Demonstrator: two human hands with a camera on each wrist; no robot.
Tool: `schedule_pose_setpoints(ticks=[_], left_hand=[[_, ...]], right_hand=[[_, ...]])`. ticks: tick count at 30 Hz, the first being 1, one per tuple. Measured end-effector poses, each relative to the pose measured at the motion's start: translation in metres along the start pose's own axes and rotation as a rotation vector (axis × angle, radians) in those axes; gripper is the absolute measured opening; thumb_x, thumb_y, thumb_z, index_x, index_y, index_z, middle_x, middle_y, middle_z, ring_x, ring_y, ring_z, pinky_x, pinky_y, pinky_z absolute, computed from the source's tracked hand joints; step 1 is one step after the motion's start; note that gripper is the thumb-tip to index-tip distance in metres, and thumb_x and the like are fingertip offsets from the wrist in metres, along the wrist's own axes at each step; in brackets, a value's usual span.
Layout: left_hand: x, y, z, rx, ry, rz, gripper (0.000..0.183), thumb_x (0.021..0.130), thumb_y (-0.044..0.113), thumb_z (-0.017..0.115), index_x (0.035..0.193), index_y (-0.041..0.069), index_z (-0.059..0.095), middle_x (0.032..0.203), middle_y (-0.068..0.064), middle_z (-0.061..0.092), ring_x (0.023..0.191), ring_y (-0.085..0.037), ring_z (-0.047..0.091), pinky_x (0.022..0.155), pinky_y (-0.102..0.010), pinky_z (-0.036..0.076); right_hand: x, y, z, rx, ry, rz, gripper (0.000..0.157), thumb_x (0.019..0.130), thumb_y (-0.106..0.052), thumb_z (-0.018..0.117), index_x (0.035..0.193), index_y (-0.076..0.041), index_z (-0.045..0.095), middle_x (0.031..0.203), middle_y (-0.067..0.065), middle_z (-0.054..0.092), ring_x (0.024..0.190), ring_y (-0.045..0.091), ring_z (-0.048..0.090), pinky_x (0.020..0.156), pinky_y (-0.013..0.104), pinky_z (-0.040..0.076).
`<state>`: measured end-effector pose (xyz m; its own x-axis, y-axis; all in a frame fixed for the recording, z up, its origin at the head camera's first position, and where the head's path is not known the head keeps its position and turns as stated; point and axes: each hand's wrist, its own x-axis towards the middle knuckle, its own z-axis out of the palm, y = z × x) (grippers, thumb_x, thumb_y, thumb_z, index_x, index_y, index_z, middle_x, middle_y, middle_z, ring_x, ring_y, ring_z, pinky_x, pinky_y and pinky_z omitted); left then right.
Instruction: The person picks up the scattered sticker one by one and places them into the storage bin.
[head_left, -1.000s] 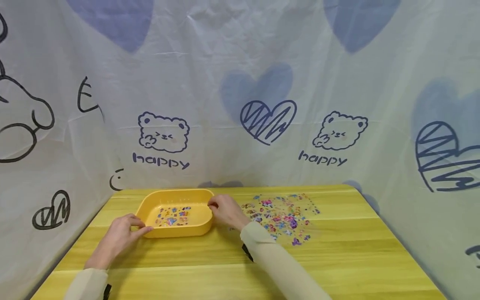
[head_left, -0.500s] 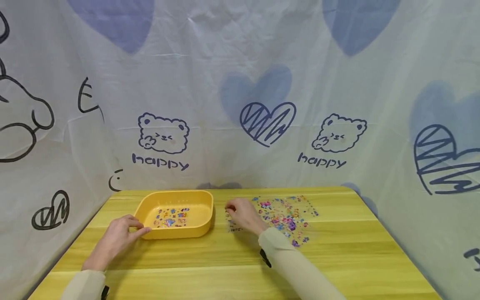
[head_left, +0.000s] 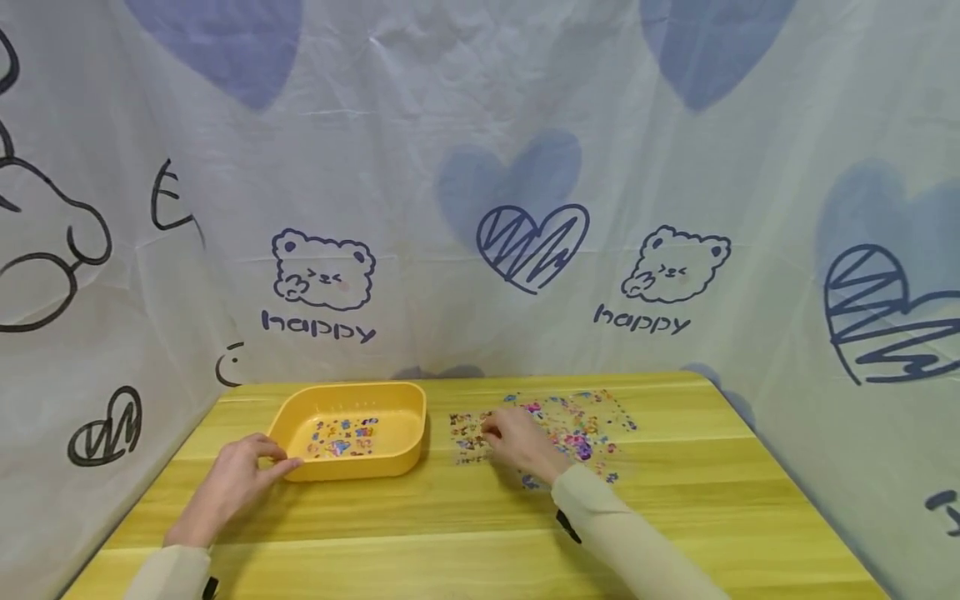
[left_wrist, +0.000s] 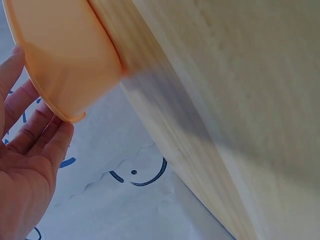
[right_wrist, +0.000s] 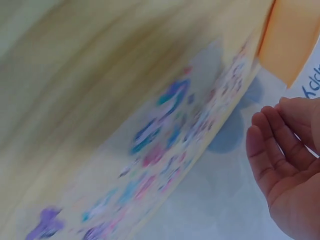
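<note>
A shallow yellow plastic tub [head_left: 360, 468] stands on the left of the table, with small colourful figures, sticker-like, on its floor. My left hand [head_left: 238, 477] grips its near left corner; in the left wrist view the thumb and fingers [left_wrist: 62, 135] pinch the rim. To the right lie thin clear sheets of colourful stickers [head_left: 581, 446]. Over the left part of these my right hand [head_left: 523, 442] hovers, thumb close to the index finger. Seen in the right wrist view, the right hand's fingers [right_wrist: 260, 155] are loosely bent, with nothing visible in them.
The table [head_left: 420, 550] has a yellow wood-grain top. A pale cloth curtain [head_left: 420, 333] printed with hearts and bears hangs close behind it and along both sides. A smaller brownish sticker sheet [head_left: 465, 429] lies between the tub and the right hand.
My right hand has left the tub's right rim and moved right, over the stickers, uncovering the brownish sheet. The left hand and the tub have stayed in place.
</note>
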<state>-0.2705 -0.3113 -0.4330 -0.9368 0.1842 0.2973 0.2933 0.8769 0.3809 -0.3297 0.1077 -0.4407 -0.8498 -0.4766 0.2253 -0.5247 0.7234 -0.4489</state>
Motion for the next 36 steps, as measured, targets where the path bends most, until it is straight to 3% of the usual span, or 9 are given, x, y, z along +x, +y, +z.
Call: schedule_pose_setpoints(ticks=[10, 18, 24, 32, 36], left_hand=[[0.002, -0.002, 0.002, 0.01, -0.019, -0.021, 0.027, 0.086, 0.034, 0.075, 0.088, 0.006, 0.076, 0.088, -0.004, 0.067, 0.082, -0.022, 0.063, 0.077, -0.046, 0.053], [0.003, 0.003, 0.0, 0.017, -0.067, -0.011, 0.027, 0.087, 0.035, 0.074, 0.09, 0.009, 0.077, 0.089, -0.003, 0.07, 0.083, -0.021, 0.064, 0.082, -0.05, 0.051], [0.005, 0.001, -0.001, 0.013, -0.099, -0.021, 0.03, 0.088, 0.037, 0.073, 0.09, 0.007, 0.077, 0.093, -0.01, 0.073, 0.088, -0.03, 0.066, 0.083, -0.053, 0.051], [0.007, 0.001, -0.003, 0.013, -0.112, -0.037, 0.029, 0.087, 0.035, 0.074, 0.089, 0.006, 0.077, 0.092, -0.011, 0.073, 0.088, -0.031, 0.067, 0.082, -0.052, 0.052], [0.008, 0.002, -0.004, 0.006, -0.129, -0.048, 0.033, 0.086, 0.037, 0.074, 0.091, 0.005, 0.077, 0.092, -0.011, 0.073, 0.087, -0.028, 0.066, 0.08, -0.05, 0.052]], right_hand=[[-0.033, 0.037, -0.026, -0.043, 0.024, 0.138, 0.01, 0.091, -0.006, 0.065, 0.092, -0.005, 0.075, 0.085, 0.005, 0.071, 0.072, 0.012, 0.062, 0.069, 0.033, 0.055], [-0.061, 0.073, -0.063, -0.057, 0.031, 0.331, 0.011, 0.091, -0.007, 0.066, 0.097, -0.003, 0.074, 0.088, 0.006, 0.071, 0.07, 0.012, 0.06, 0.067, 0.032, 0.054], [-0.085, 0.096, -0.087, -0.126, 0.013, 0.385, 0.009, 0.088, -0.004, 0.068, 0.08, -0.001, 0.071, 0.076, 0.006, 0.067, 0.062, 0.015, 0.056, 0.058, 0.031, 0.049], [-0.11, 0.117, -0.086, -0.062, -0.045, 0.548, 0.032, 0.081, -0.02, 0.079, 0.059, -0.006, 0.061, 0.048, -0.005, 0.037, 0.045, 0.008, 0.029, 0.043, 0.021, 0.027], [-0.113, 0.12, -0.081, -0.08, -0.06, 0.602, 0.032, 0.078, -0.027, 0.082, 0.065, -0.006, 0.062, 0.052, -0.002, 0.045, 0.048, 0.009, 0.036, 0.046, 0.022, 0.032]])
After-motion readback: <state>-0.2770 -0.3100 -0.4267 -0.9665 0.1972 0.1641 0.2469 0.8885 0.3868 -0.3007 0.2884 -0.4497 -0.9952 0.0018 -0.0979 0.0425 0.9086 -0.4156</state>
